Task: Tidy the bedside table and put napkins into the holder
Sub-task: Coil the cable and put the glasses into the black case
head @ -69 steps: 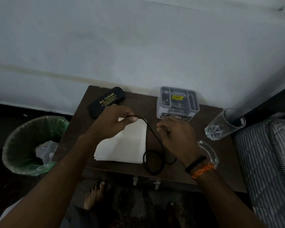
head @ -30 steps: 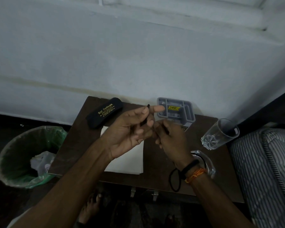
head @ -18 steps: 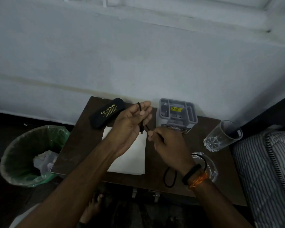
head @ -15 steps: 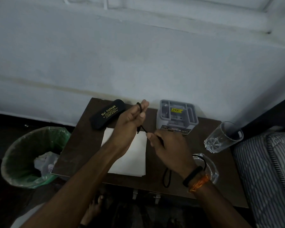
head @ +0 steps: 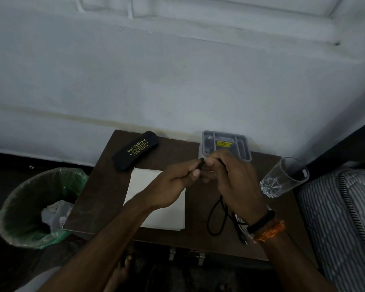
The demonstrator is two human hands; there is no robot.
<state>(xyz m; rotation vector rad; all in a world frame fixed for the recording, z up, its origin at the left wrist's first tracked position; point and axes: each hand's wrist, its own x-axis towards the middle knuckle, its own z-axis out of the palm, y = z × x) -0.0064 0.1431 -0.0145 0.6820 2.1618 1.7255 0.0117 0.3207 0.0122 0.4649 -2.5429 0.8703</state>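
Note:
Both hands meet above the middle of the dark wooden bedside table (head: pixel 97 186). My left hand (head: pixel 177 178) and my right hand (head: pixel 234 180) pinch a thin black cable (head: pixel 214 216), whose loose loops hang down below my right palm to the table. A stack of white napkins (head: pixel 143 182) lies flat under my left wrist. The grey plastic holder (head: pixel 240 144) with several compartments and a yellow label stands at the table's back edge, just behind my fingers.
A black spectacle case (head: pixel 135 150) lies at the back left of the table. A clear drinking glass (head: pixel 282 178) stands at the right, with a glass dish partly hidden under my right wrist. A green-lined bin (head: pixel 36 207) sits left; a striped mattress (head: pixel 346 218) is right.
My hands have come together and moved right, in front of the holder. More of the cable is gathered between my fingers, and the hanging loop has grown shorter.

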